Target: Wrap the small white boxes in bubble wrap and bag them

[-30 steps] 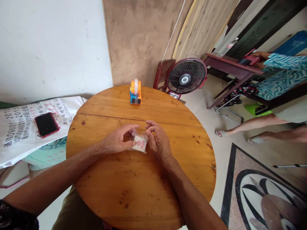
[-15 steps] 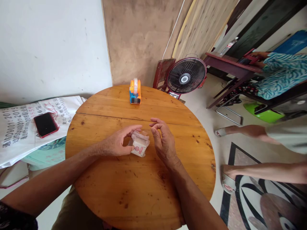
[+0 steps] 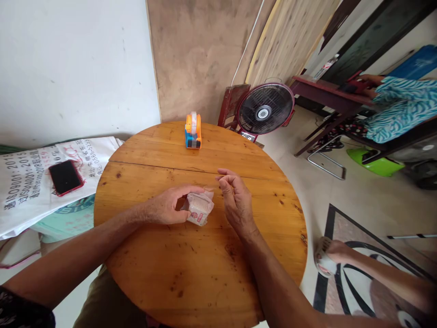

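Observation:
A small clear-wrapped packet (image 3: 199, 207) with a white block and a red mark lies on the round wooden table (image 3: 170, 273) near its middle. My left hand (image 3: 167, 206) curls around the packet's left side, thumb and fingers touching the wrapper. My right hand (image 3: 236, 200) hovers just right of the packet with fingers loosely bent, thumb and forefinger pinched at the wrapper's upper edge. An orange and blue tape dispenser (image 3: 193, 131) stands at the table's far edge.
A black phone in a red case (image 3: 65, 177) lies on white printed sacks (image 3: 27, 182) left of the table. A red floor fan (image 3: 265, 109) stands beyond the table. A person's foot (image 3: 327, 257) passes on the right; another person in blue patterned clothes (image 3: 399, 107) sits at a dark table.
The packet was turned over between my hands and now rests more upright. My right hand has drawn slightly away to the right. The walking person's legs moved toward the near right.

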Tool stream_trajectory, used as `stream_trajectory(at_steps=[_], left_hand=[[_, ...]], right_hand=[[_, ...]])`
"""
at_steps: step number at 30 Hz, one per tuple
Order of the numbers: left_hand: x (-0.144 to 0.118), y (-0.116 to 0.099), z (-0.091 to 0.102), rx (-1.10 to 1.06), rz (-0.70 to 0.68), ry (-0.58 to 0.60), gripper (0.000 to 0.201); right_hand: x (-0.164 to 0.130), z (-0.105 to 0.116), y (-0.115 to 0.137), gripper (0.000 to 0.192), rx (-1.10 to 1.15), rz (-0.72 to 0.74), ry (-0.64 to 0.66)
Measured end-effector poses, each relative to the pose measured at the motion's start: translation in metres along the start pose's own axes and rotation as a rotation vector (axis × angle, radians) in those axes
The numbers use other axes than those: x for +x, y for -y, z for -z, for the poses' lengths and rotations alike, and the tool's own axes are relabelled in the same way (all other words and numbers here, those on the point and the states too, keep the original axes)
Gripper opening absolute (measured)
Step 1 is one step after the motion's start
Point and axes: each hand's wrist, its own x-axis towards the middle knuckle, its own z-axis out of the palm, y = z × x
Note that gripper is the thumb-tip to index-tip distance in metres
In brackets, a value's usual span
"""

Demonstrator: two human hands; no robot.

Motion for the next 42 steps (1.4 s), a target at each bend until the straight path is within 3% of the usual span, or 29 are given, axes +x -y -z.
stream_trajectory(at_steps=[5, 9, 14, 21, 29, 42], left_hand=[[0.000, 0.002, -0.002, -0.088, 0.013, -0.009, 0.071], [0.000, 0.001, -0.001, -0.046, 0.026, -0.006, 0.076], [0.001, -0.001, 0.001, -0.006, 0.034, -0.017, 0.074], [0.003, 0.001, 0.000, -0.053, -0.017, 0.002, 0.068], [0.000, 0.006, -0.001, -0.020, 0.035, -0.035, 0.077], [-0.001, -0.005, 0.005, 0.078, 0.056, -0.034, 0.080]], right_hand=[[0.001, 0.003, 0.003, 0.021, 0.042, -0.058, -0.054], [0.002, 0.007, 0.001, 0.010, 0.052, -0.035, -0.012], [0.003, 0.011, 0.000, 0.012, 0.066, -0.089, 0.163], [0.000, 0.006, -0.001, 0.024, 0.321, -0.281, 0.383], [-0.002, -0.001, -0.004, 0.029, 0.344, -0.317, 0.380], [0.001, 0.001, -0.008, 0.035, 0.487, -0.317, 0.224]])
